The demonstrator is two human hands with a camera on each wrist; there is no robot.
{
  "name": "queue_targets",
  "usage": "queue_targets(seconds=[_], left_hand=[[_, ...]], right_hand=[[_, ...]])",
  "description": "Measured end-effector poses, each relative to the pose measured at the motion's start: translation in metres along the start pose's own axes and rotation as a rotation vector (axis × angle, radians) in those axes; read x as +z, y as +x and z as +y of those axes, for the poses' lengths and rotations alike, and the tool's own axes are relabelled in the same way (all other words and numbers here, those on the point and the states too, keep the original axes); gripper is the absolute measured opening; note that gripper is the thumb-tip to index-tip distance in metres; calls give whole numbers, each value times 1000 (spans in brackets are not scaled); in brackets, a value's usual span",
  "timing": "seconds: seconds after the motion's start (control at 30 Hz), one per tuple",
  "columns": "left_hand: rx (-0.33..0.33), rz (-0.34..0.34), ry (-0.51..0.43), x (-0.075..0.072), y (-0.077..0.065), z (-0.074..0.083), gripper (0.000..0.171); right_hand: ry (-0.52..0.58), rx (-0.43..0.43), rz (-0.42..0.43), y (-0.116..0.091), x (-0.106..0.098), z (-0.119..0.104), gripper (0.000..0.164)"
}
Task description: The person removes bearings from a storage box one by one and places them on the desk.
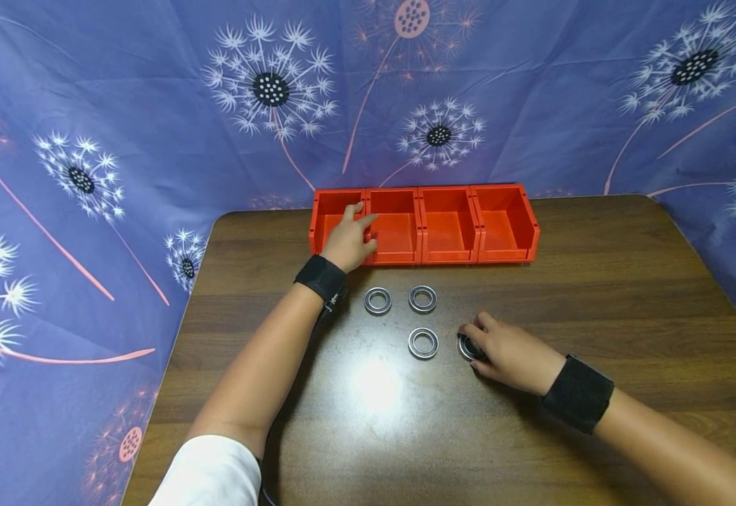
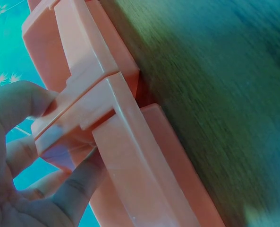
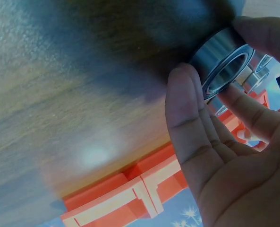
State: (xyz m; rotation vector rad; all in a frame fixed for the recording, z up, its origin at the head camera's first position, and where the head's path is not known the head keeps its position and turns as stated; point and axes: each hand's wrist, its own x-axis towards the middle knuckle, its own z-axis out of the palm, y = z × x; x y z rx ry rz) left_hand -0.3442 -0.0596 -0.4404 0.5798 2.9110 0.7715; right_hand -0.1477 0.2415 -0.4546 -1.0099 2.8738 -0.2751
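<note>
My right hand (image 1: 509, 355) pinches a ball bearing (image 3: 223, 64), a shiny steel ring with a dark face, between thumb and fingers. In the head view this bearing is partly covered by the fingers, low over the table. A second bearing (image 1: 423, 344) lies flat just left of that hand, with two others (image 1: 422, 299) (image 1: 377, 301) farther back. My left hand (image 1: 350, 240) is at the two leftmost red bins (image 2: 130, 146), fingers spread over the wall between them. Its thumb and a finger appear to touch that wall in the left wrist view.
Red open-front bins (image 1: 446, 256) stand side by side along the back of the brown wooden table (image 1: 633, 302). Behind it hangs a blue cloth (image 1: 532, 84) with dandelion prints. A bright glare spot lies on the tabletop in front of the bearings.
</note>
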Motion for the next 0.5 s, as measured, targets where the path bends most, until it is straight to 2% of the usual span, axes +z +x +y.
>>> queue_targets(seconds=[0.33, 0.5], left_hand=[[-17, -8, -15, 6, 1, -5, 61], [-20, -34, -20, 13, -4, -10, 67]], right_hand=[[-49, -3, 44, -1, 6, -1, 52], [-50, 16, 24, -3, 10, -3, 55]])
